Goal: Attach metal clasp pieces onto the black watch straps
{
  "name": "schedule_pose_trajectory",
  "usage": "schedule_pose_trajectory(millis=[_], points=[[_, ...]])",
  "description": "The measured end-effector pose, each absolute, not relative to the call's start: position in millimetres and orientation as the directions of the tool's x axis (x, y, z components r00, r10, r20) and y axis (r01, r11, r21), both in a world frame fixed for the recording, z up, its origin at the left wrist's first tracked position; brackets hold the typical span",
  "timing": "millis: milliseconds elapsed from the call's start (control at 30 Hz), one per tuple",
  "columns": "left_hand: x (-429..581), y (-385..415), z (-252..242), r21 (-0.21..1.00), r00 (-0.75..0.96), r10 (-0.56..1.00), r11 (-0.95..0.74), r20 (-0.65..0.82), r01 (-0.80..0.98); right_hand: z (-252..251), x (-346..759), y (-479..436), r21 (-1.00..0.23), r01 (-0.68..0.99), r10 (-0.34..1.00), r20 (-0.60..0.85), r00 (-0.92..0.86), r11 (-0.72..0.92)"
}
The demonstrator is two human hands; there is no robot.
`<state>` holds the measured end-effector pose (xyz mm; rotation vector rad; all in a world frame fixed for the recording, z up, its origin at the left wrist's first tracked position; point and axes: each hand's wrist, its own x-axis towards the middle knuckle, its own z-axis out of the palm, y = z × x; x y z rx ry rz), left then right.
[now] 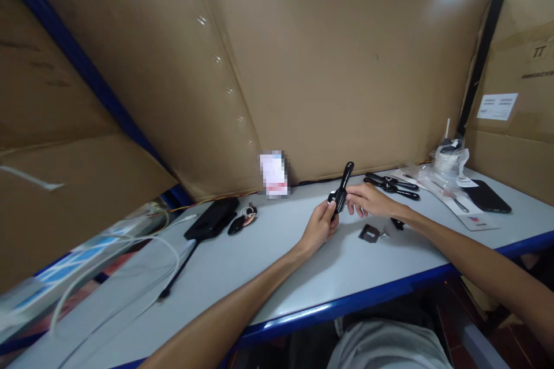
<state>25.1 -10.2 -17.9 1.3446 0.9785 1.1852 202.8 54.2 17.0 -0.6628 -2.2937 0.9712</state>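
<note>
Held beyond and to the left of the flat dark metal plate with a slot [370,234] is a glossy black tool with a rounded handle and a wider body [341,192]. The left hand [320,223] pinches that body between thumb and curled fingers; the right hand [369,200] has its fingers loosely bent and slightly parted at the body's right side, and I cannot tell whether they touch it or hold something small. The smooth body could well twist in the left hand if pushed off-centre, since only its lower part is gripped. The small silvery screw-like piece [385,233], just right of the plate, could be knocked away by a dropping right wrist, as could the small black piece [397,223] farther right. The tool's long axis stands steeply slanted: its free handle end points up, away from the person and slightly right, above the plate's far side, while its lower end disappears into the left fingers.
</note>
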Motion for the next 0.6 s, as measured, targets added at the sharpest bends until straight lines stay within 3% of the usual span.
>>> schedule_pose_trajectory(millis=[600], points=[[24.1, -9.7, -18.5, 0.992, 0.165, 0.978, -0.12, 0.124, -0.035, 14.5, 205.4, 59.5, -0.768, 0.226, 0.617, 0.263, -0.742, 0.6]])
